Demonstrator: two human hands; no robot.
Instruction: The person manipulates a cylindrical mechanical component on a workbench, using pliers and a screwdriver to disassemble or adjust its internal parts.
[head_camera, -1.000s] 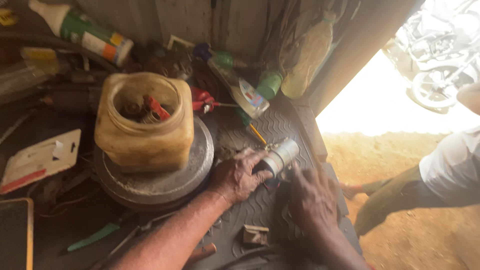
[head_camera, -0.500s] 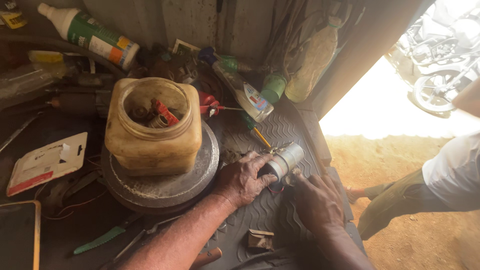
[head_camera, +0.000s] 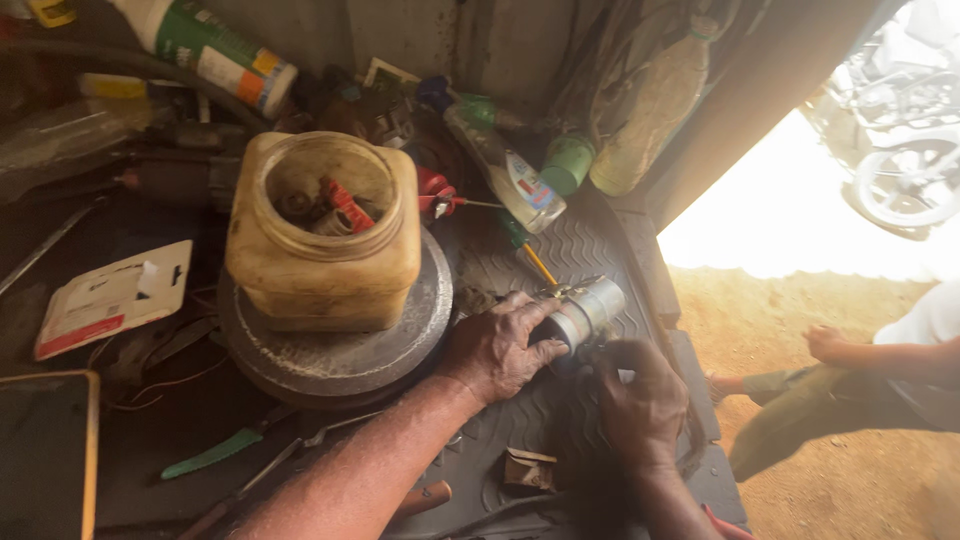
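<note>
A small silver metal cylinder (head_camera: 588, 310) is held just right of the picture's centre, lying tilted with its far end toward 1 o'clock, above a dark ribbed rubber mat (head_camera: 590, 250). The left hand (head_camera: 497, 348) is closed around the cylinder's near end, thumb and fingers wrapped on it. The right hand (head_camera: 640, 400), at 5 o'clock from the cylinder, is curled with its fingertips against the cylinder's underside; whether something is pinched between them cannot be told.

At 11 o'clock from the cylinder, just beside its far end, a yellow-handled tool (head_camera: 538, 262) lies on the mat. Further toward 12 o'clock a clear spray bottle (head_camera: 505, 165) with a coloured label lies on its side, with a green bottle cap (head_camera: 567, 162) next to it. At 9 o'clock from the left hand a grimy yellowish plastic jar (head_camera: 322, 240), open at the top and filled with small parts, stands on a round grey metal disc (head_camera: 345, 350). Red-handled pliers (head_camera: 436, 195) are seen just right of the jar. A green and white bottle (head_camera: 205, 45) lies at the upper left. A small cardboard box (head_camera: 528, 468) lies on the mat at 6 o'clock, near the right forearm. A green-handled tool (head_camera: 212, 453) rests at lower left.

At 3 o'clock, well apart on sandy ground, another person's hand (head_camera: 828, 343) is seen.
</note>
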